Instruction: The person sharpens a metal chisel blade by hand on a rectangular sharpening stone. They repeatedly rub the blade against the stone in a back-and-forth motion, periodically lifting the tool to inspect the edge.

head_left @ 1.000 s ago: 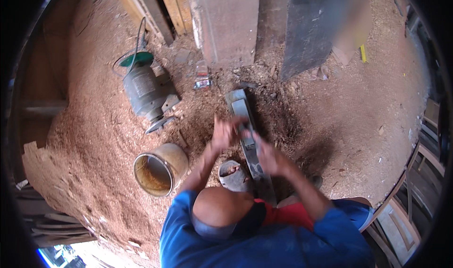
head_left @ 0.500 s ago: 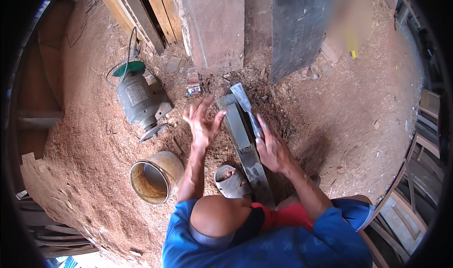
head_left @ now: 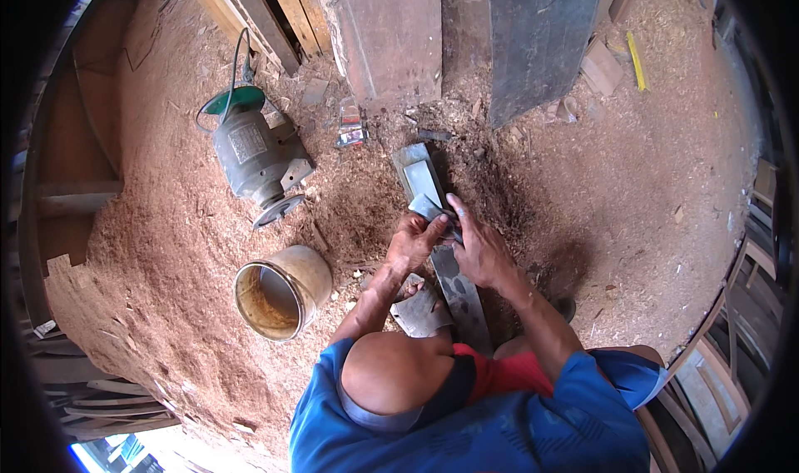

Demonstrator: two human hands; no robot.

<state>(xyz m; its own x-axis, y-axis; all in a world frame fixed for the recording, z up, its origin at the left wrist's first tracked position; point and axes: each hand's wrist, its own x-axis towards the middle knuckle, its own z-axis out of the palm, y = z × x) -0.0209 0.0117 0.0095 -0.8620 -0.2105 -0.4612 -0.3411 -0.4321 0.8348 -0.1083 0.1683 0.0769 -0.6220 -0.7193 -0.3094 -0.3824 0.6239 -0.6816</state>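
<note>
A wide-bladed metal chisel (head_left: 426,206) is held between my two hands, its blade tilted over a whetstone (head_left: 421,178). My left hand (head_left: 409,244) pinches the chisel near its blade, with the thumb pressed on it. My right hand (head_left: 484,256) grips it farther along, index finger stretched forward; the handle is mostly hidden in that hand. Beneath my hands, the grey whetstone rests on a long wooden block (head_left: 463,298) that runs toward me. Whether the blade touches the stone, I cannot tell.
Left of my hands stands an open bucket (head_left: 310,281) with liquid inside. Beyond it lies a grey bench grinder (head_left: 250,150) with a cord. Large boards (head_left: 383,40) stand at the far side. Sawdust covers the ground, and a yellow strip (head_left: 637,61) lies far right.
My left hand, spread and empty before, has come right and closed on the chisel. The chisel has come nearer to me, its blade now lower over the whetstone.
</note>
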